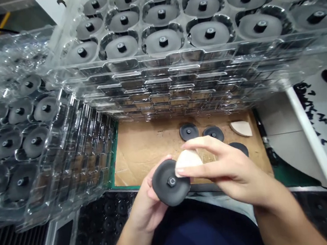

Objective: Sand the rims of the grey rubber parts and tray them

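My left hand (148,203) grips a round black disc (171,194) from behind and below. The disc is tilted toward me, and a short stub stands up at its centre. My right hand (232,166) pinches a cream-white wedge sponge (189,159) between thumb and fingers. The sponge overlaps the disc's upper right edge; whether it presses on the surface I cannot tell. Beyond my right hand, a black disc (188,131) and another disc (213,133) lie on the brown board (142,140). A third disc (239,148) is partly hidden by that hand.
A second pale wedge (241,128) lies on the board's right. Behind it rises a tall stack of clear plastic trays (172,68) full of similar discs. More filled trays (16,155) stand at left. A white panel with handwriting (313,113) borders the right.
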A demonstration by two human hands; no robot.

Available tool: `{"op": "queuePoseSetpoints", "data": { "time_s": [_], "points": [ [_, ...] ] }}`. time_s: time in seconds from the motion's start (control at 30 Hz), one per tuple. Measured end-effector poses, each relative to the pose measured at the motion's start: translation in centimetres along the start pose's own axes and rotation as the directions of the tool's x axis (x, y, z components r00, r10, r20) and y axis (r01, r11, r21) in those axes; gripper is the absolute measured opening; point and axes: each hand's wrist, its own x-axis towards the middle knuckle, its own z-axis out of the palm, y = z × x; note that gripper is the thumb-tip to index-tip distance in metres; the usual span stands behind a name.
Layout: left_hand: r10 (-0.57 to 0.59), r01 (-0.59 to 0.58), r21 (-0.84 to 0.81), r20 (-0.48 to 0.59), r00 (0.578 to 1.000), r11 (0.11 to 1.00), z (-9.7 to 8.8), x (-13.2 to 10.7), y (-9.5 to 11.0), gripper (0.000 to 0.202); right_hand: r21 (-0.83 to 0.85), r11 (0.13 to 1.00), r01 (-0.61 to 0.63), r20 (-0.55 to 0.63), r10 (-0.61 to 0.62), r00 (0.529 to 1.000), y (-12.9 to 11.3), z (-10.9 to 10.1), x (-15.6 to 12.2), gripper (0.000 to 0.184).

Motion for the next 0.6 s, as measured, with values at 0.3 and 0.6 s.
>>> {"op": "queuePoseSetpoints", "data": {
  "time_s": [0.3,0.6],
  "points": [
    [-0.076,0.080,-0.026,0.128,0.989,0.996,0.0,0.1,0.5,0.045,-0.010,0.999,-0.032,0.083,0.032,0.996,-0.1,-0.5,-0.5,0.048],
    [0.027,-0.027,-0.004,0.041,0.999,1.000,-0.4,0.2,-0.3,0.055,-0.083,0.995,-0.052,-0.039,0.049,0.998,-0.9,0.7,-1.5,0.042]
  ]
}}
